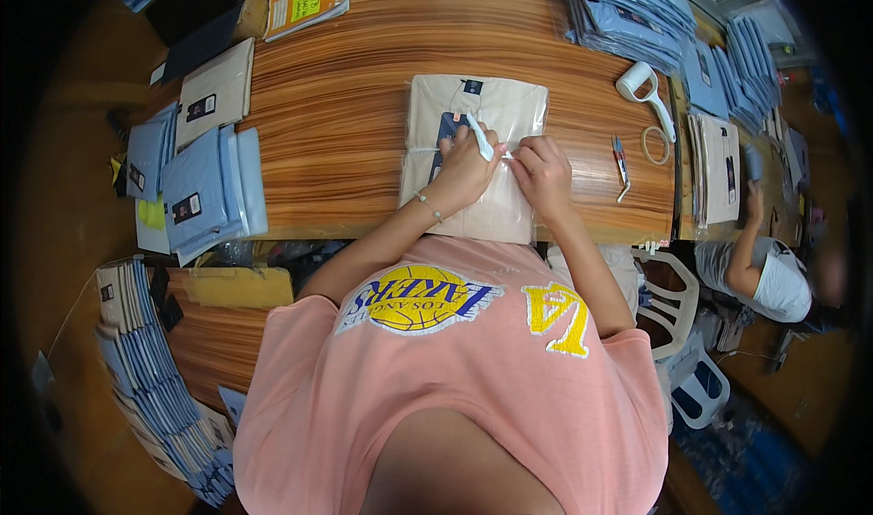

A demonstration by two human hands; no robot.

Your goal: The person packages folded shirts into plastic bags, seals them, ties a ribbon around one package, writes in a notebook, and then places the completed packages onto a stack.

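Observation:
In front of me on the table lies a folded beige garment (473,201) in a clear plastic bag, a dark tag (452,126) on its upper part. My left hand (466,168) rests over the middle of the package. Its fingers close on a crumpled white strip (479,139) that could be cloth or paper. Close by on the right, my right hand (543,174) pinches with thumb and forefinger near the strip's lower end. What sits in that pinch is too small to make out.
Bagged blue garments (205,188) are stacked at the table's left edge, and more (627,15) at the far right. To the right lie a white lint roller (647,88), a tape ring (655,145) and a slim red-and-blue tool (621,165). Another person (773,274) works beyond the right edge.

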